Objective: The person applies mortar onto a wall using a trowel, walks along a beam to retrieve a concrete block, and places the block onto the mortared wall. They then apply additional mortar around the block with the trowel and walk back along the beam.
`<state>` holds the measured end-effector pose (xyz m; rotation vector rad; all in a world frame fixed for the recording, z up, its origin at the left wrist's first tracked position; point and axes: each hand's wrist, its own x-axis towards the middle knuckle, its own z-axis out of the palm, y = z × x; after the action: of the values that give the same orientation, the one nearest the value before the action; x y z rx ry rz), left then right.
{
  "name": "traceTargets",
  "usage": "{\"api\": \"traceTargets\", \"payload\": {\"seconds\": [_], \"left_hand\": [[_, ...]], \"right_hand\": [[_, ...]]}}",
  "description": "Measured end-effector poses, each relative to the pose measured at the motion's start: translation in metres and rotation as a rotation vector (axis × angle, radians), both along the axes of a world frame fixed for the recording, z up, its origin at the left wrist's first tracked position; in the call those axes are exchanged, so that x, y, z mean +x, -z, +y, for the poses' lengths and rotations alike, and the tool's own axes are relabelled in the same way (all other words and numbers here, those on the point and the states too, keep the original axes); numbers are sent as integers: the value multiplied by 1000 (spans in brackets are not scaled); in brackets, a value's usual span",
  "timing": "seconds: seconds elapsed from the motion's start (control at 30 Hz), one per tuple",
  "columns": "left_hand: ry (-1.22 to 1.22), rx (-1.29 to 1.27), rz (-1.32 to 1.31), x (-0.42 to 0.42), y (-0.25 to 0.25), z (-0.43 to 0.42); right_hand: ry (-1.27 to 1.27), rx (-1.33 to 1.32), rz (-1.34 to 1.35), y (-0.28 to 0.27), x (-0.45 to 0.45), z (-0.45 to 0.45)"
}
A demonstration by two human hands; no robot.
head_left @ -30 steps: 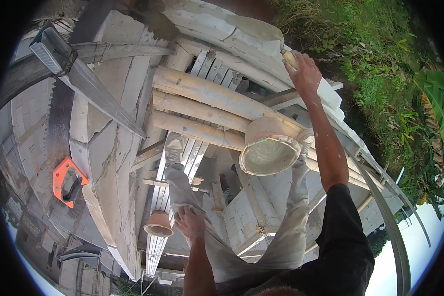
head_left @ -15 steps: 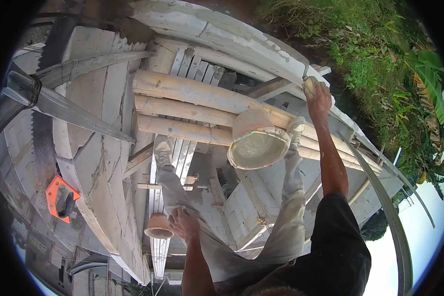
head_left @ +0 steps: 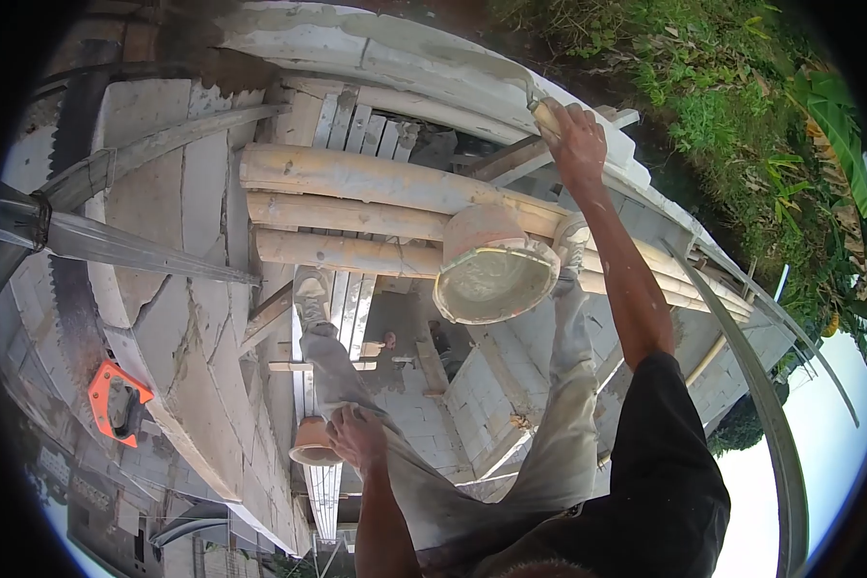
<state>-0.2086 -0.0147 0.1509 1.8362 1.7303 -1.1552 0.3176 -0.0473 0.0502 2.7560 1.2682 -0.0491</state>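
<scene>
My right hand [head_left: 576, 144] is closed round the pale handle of a trowel [head_left: 546, 119], its metal end against the top of the curved block wall [head_left: 433, 72]. Below and left of it, a bucket [head_left: 496, 275] of wet grey mortar stands on bamboo poles [head_left: 356, 178]. My left hand [head_left: 358, 436] rests on my left thigh, fingers bent and slightly apart, holding nothing. Beside that hand is a smaller clay-coloured bucket [head_left: 315, 443], lower down.
A handsaw with an orange handle [head_left: 116, 403] lies on the left by a block wall [head_left: 169, 356]. Metal channel bars [head_left: 135, 249] jut in at the left. My feet are on the poles and planks high above a floor. Plants [head_left: 732, 125] grow at the right.
My right hand first moved right along the wall with the trowel, then back left. My left hand stayed on my thigh. The view has shifted a little.
</scene>
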Motion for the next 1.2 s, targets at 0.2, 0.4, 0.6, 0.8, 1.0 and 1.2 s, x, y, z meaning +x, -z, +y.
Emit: {"api": "traceTargets", "payload": {"seconds": [0.2,0.4,0.6,0.8,1.0,1.2], "left_hand": [[-3,5,-32,1,-1,0],[8,3,-32,-1,0,-5],[21,-3,-20,-5,-7,-3],[17,-12,39,4,-2,1],[24,-35,80,11,1,-2],[88,17,72,7,5,-8]], "right_hand": [[38,131,-25,-4,-6,5],[106,149,-49,-10,-5,-29],[248,86,149,-35,-28,-90],[808,122,675,-123,-153,-197],[697,-417,608,-144,-264,-226],[752,-593,578,-11,-274,-220]]}}
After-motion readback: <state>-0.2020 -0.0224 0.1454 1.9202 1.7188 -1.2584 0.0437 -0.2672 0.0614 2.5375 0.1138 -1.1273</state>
